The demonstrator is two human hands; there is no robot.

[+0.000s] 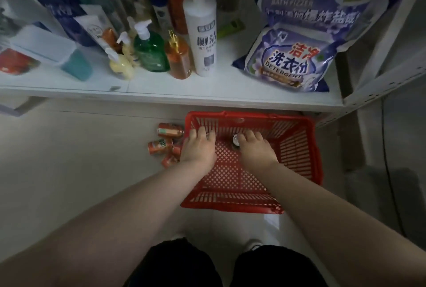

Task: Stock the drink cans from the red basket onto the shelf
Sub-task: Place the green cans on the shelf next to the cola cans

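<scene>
Red plastic lattice basket (297, 148) on the pale glossy floor (69, 160), its far rim under the front edge of the white shelf (161, 93). Right hand (255, 150): grip curled round an upright silver-topped drink can (236, 140) mid-basket. Left hand (198, 148) at the far-left corner, fingers bent down; whether its grip holds anything cannot be told. Orange cylindrical drink cans (161, 143) lie just left of the basket. Bare shelf surface separates a tall white bottle (202, 40) from a glossy purple detergent bag (288, 63).
</scene>
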